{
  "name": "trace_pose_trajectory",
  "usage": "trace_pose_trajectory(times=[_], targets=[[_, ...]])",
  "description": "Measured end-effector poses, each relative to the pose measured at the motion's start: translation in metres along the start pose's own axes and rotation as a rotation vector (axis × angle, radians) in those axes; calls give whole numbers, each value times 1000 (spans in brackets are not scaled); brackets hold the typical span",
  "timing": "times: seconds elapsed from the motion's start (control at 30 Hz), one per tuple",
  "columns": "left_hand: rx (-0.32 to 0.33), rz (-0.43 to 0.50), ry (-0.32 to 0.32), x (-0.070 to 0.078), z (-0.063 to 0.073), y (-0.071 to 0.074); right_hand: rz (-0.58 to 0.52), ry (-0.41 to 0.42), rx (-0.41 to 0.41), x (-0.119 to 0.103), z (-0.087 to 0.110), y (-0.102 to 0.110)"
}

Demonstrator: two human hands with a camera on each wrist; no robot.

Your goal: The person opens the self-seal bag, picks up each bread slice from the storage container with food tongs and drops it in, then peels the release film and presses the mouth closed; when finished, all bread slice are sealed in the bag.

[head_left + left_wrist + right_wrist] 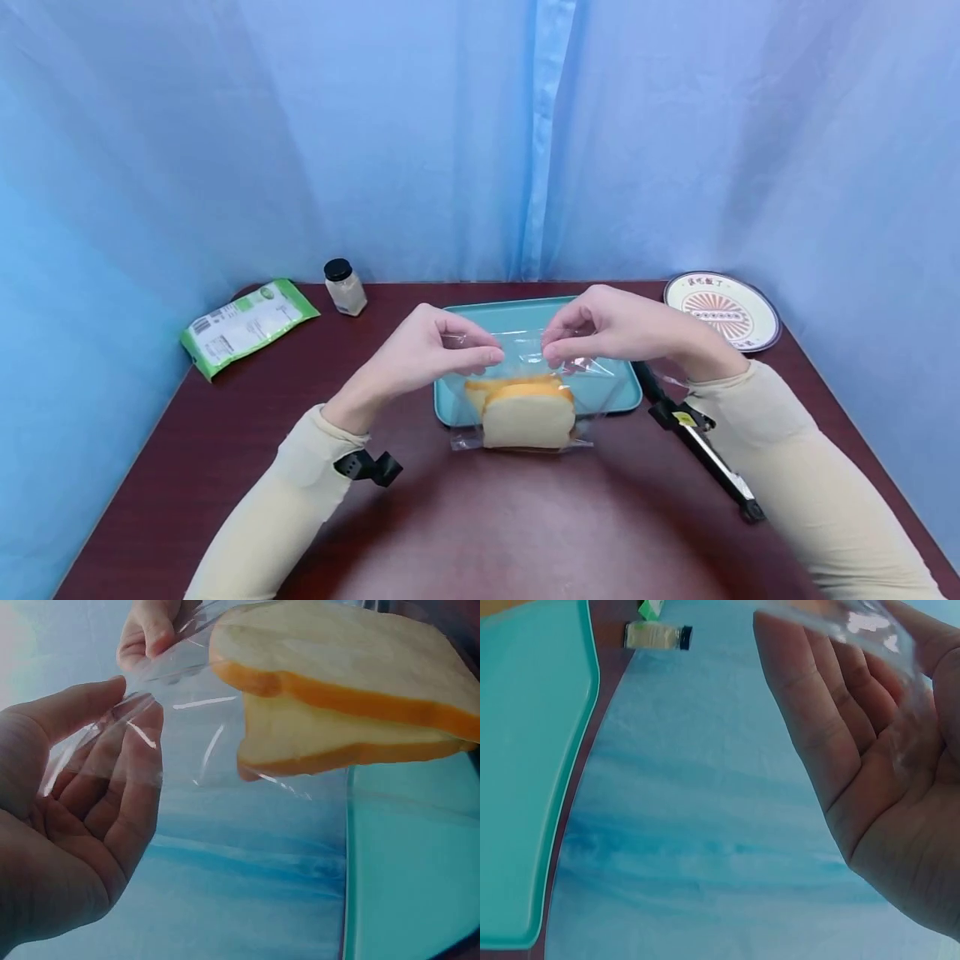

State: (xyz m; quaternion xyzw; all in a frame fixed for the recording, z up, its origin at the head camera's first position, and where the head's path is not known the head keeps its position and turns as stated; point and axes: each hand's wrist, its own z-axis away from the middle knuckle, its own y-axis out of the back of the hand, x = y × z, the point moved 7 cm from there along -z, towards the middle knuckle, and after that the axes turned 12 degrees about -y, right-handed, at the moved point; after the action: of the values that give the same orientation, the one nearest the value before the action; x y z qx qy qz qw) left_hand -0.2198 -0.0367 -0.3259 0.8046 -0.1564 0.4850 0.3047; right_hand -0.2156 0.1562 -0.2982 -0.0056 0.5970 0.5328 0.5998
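Note:
A clear plastic bag (521,348) hangs upright between both hands, with two slices of bread (528,423) at its bottom. The slices have pale faces and orange-brown crusts, one behind the other. My left hand (431,354) pinches the bag's top edge on the left, between thumb and fingers. On the right, my right hand (618,329) pinches the same edge, a short gap away. In the left wrist view, film lies between the left thumb and fingertips, and the bread (352,667) shows through the bag. In the right wrist view, film crosses the right palm (900,772).
A turquoise tray (510,312) lies behind the bag. Back left are a green-and-white packet (251,327) and a black-lidded jar (346,288). A patterned plate (678,292) is at back right. A long black-and-silver tool (712,458) lies beside the right forearm. Blue curtains (405,150) surround the table.

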Motion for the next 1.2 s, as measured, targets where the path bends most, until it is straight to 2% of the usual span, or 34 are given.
trace_pose_trajectory(times=[0.13,0.27,0.43,0.63,0.83,0.93,1.03,1.2], targets=[[40,13,-1,-5,5,12,-17,-44,30,11,6,8],[93,30,-1,-8,12,24,-38,-54,46,20,12,14],[145,53,8,-14,23,34,-108,-88,82,33,21,22],[201,114,27,-22,33,40,-242,-114,183,51,30,31],[249,163,2,-25,37,42,-412,-90,223,65,29,27],[279,167,-11,-21,42,46,-475,-44,223,61,30,22],[295,137,-27,-10,51,54,-517,-5,218,48,30,14],[322,74,-24,11,78,80,-566,18,210,18,15,-2]])
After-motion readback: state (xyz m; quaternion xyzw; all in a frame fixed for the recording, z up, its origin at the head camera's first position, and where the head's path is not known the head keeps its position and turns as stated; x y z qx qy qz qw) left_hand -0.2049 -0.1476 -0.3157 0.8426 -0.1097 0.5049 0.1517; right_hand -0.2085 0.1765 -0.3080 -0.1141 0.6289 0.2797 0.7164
